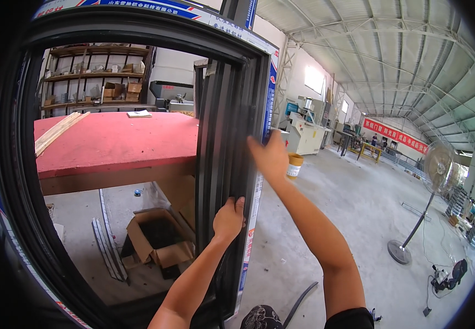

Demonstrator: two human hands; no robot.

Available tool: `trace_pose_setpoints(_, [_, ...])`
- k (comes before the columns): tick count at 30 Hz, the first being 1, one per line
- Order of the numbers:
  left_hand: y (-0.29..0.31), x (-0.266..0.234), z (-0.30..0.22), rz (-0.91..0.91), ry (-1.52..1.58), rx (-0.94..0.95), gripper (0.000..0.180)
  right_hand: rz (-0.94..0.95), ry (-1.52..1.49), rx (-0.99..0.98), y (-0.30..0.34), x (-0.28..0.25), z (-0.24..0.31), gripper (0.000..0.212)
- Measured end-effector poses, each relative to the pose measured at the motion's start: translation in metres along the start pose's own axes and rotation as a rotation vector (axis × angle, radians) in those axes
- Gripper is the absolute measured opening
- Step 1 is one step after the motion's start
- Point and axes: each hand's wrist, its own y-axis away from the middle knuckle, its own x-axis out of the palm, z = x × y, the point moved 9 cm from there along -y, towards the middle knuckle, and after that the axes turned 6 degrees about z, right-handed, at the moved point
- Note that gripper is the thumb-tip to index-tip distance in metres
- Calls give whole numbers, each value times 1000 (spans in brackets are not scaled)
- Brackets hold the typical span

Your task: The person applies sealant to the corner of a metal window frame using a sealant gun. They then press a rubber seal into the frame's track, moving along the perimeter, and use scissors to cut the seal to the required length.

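A dark grey metal window frame [231, 115] stands upright before me, its outer edges wrapped in printed blue and white film. My left hand [228, 220] is closed on the inner edge of its right upright, with the fingers curled and the thumb lying along the metal. Higher up, my right hand [272, 158] is at the outer side of the same upright, thumb toward the profile. Motion smears this hand, so its grip is unclear. Whether either hand also holds a thin strip cannot be made out.
Behind the frame are a red-topped table [122, 137] with wooden strips [59, 133] and an opened cardboard box [158, 236]. A dark flexible strip [301, 300] lies on the floor near me. To the right stand a yellow bucket [295, 164], machine [306, 131] and pedestal fan [439, 167].
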Motion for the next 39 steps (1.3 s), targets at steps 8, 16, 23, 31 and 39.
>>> trace_pose_setpoints(8, [13, 19, 20, -3, 365, 114, 36, -159, 20, -97, -57, -14, 26, 46])
trace_pose_setpoints(16, [19, 26, 32, -209, 151, 79, 40, -197, -292, -66, -29, 2, 1, 49])
trace_pose_setpoints(23, [19, 20, 32, -484, 55, 203, 39, -155, -394, 13, -26, 4, -2, 49])
trace_pose_setpoints(31, [15, 23, 38, -282, 250, 140, 36, -125, -422, 20, -28, 9, -5, 47])
trace_pose_setpoints(39, [-13, 4, -29, 31, 539, 182, 30, -131, -375, 5, -34, 5, -10, 46])
